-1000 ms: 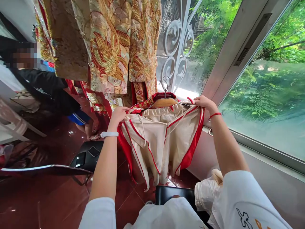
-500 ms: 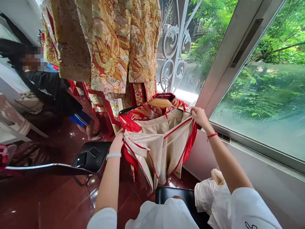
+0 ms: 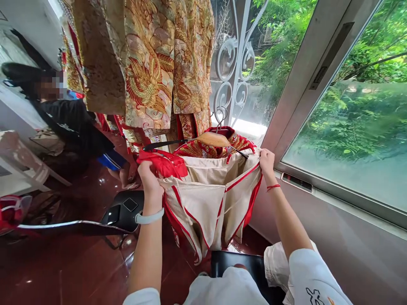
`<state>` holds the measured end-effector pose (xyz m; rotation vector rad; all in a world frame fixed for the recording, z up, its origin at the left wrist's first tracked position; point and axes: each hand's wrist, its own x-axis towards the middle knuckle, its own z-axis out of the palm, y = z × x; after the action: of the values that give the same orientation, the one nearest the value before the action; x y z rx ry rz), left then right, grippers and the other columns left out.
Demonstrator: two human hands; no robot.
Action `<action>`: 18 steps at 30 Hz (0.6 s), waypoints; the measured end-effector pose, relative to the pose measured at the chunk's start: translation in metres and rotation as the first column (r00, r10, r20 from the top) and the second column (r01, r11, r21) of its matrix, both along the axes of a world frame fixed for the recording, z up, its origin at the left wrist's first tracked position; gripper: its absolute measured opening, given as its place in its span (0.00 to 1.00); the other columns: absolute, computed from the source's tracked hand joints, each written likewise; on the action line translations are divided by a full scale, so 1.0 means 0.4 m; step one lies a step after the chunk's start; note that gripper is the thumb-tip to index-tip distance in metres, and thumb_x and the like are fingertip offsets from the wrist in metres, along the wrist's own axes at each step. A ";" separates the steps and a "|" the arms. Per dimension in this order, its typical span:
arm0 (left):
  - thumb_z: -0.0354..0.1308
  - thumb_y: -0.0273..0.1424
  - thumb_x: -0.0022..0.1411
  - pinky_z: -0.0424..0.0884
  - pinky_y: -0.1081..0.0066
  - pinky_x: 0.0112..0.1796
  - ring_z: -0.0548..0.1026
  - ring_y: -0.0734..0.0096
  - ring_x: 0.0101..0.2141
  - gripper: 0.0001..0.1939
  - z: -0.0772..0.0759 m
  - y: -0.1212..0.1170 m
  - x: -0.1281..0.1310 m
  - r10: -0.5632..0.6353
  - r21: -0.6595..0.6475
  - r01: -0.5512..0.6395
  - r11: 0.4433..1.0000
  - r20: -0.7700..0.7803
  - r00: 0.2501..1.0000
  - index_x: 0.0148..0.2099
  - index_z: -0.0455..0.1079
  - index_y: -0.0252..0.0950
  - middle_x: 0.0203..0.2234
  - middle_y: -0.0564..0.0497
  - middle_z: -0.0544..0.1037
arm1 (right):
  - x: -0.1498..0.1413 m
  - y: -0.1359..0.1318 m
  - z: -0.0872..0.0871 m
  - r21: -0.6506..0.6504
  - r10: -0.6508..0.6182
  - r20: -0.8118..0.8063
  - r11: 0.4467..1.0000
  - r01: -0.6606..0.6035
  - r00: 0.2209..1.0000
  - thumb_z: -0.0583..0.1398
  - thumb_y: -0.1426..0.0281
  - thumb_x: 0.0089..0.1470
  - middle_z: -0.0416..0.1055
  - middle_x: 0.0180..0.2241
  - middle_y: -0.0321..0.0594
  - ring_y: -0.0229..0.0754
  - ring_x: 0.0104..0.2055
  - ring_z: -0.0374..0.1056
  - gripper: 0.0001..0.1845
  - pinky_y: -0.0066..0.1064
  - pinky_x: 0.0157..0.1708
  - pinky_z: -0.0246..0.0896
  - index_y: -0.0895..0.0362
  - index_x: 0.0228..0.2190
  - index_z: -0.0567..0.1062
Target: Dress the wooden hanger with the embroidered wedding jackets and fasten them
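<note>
A red and cream embroidered garment (image 3: 206, 190) hangs on a wooden hanger (image 3: 211, 138) in front of me. My left hand (image 3: 149, 180) is closed on the red left edge of the garment, pulled off the hanger's left arm. My right hand (image 3: 266, 161) pinches the garment's right edge near the hanger's right end. A white band circles my left wrist and a red string my right wrist.
Gold and red embroidered robes (image 3: 149, 63) hang above. A large window (image 3: 346, 114) with a white scroll grille (image 3: 232, 63) is at right. A black stool (image 3: 122, 209) stands at left, another black seat (image 3: 235, 262) below. A person in black (image 3: 70, 123) sits at far left.
The garment's left side has come off the hanger and dropped with my left hand. My right hand has also lowered along the right edge. The hanger's dark left arm now shows bare.
</note>
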<state>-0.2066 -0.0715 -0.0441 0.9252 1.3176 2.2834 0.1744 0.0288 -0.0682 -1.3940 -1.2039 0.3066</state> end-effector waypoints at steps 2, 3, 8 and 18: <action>0.50 0.38 0.60 0.75 0.71 0.40 0.75 0.70 0.34 0.09 0.016 0.005 -0.004 0.016 0.045 -0.018 0.999 0.027 0.999 0.31 0.64 0.39 0.26 0.54 0.72 | -0.010 -0.019 0.022 0.087 0.046 0.029 0.995 -0.048 0.999 0.48 0.69 0.49 0.56 0.19 0.32 0.38 0.25 0.52 0.10 0.30 0.28 0.47 0.53 0.18 0.61; 0.55 0.39 0.59 0.75 0.70 0.42 0.76 0.69 0.36 0.09 0.021 0.010 -0.011 0.039 0.048 -0.040 0.998 0.025 0.999 0.33 0.66 0.38 0.29 0.54 0.74 | -0.016 -0.032 0.037 0.136 0.070 0.062 0.988 -0.078 0.996 0.48 0.69 0.50 0.56 0.20 0.32 0.38 0.25 0.53 0.10 0.30 0.27 0.47 0.53 0.19 0.62; 0.61 0.40 0.57 0.75 0.67 0.47 0.77 0.66 0.42 0.13 0.030 0.066 -0.083 0.148 0.031 -0.150 0.988 0.054 0.987 0.39 0.72 0.36 0.37 0.49 0.80 | -0.056 -0.105 0.107 0.192 0.082 0.172 0.975 -0.115 0.982 0.48 0.69 0.51 0.55 0.19 0.32 0.38 0.24 0.53 0.10 0.31 0.26 0.46 0.53 0.20 0.62; 0.58 0.50 0.56 0.75 0.66 0.46 0.79 0.64 0.41 0.21 -0.062 0.073 -0.059 -0.103 -0.043 0.117 0.992 0.248 0.963 0.42 0.73 0.39 0.35 0.48 0.81 | -0.048 -0.050 -0.022 0.001 0.149 -0.136 0.989 -0.150 0.979 0.50 0.68 0.47 0.49 0.18 0.29 0.35 0.23 0.46 0.10 0.30 0.24 0.42 0.52 0.18 0.53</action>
<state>-0.2302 -0.0423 -0.0688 0.6550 1.1878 2.1807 0.1552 0.0089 -0.0769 -1.2716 -1.1973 0.5057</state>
